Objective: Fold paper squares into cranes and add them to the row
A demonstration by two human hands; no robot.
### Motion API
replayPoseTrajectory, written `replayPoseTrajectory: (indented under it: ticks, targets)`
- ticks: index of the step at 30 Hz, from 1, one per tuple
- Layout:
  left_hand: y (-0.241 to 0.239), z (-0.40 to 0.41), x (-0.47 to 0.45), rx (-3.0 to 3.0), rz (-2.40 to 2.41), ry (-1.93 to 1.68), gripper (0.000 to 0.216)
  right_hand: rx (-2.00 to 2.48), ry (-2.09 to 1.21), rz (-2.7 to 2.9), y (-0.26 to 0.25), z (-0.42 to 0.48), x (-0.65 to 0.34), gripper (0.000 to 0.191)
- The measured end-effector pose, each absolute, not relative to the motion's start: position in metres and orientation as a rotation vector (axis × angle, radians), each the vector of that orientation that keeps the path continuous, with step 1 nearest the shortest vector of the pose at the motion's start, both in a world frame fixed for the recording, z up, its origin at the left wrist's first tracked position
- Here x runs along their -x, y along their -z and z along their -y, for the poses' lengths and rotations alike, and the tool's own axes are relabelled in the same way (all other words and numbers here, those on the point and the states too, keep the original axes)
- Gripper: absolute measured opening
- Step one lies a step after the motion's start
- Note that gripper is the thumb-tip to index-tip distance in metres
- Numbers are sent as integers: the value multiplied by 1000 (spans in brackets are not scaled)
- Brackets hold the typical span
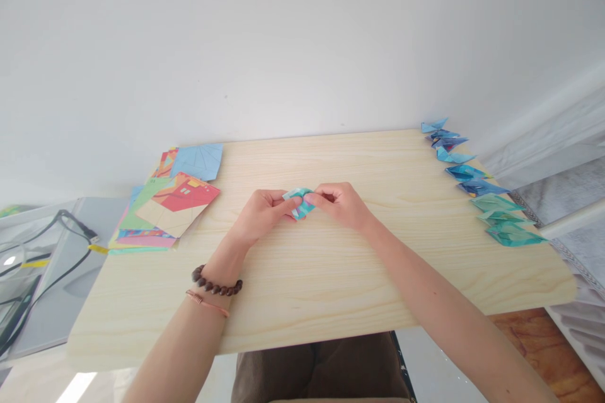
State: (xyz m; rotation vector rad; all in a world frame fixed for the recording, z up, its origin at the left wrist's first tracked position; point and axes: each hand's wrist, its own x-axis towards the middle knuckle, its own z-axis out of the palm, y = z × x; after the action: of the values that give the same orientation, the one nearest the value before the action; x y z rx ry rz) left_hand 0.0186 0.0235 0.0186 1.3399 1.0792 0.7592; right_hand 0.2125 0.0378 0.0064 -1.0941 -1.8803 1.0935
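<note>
A small piece of folded teal origami paper (302, 208) is held just above the middle of the wooden table (302, 283). My left hand (265, 213) pinches its left side, with the thumb lying across the front. From the right, my right hand (341, 201) grips the upper right part between thumb and bent fingers. Both thumb tips nearly meet on the paper. The fingers behind it are partly hidden, and so are the paper's back folds.
Patterned origami sheets (182, 201) lie in a loose pile at the table's left. Along the right edge stands a row of several folded blue and green paper figures (477, 186). Black cables (61, 220) lie on a grey surface beyond the left edge. A white wall (302, 44) borders the back.
</note>
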Motion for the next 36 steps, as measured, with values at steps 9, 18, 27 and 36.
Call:
replayPoseTrajectory:
  ticks: [9,18,27,36]
  targets:
    - [-21,-23,-20,-1328,-1144,-755,32,1095,-1136,1845,-6,-38,-212,36]
    - [-21,-20,-13,-1458,-1201,-700,42,1158,-966,2063,-7,-40,-225,30]
    - [-11,-13,-1,-2236,-1089,-650,21,1206,-649,2144,6,-41,-219,18]
    - [-11,-20,-1,-2751,-1009,-494,25,767,-605,2374,2,-30,-236,20]
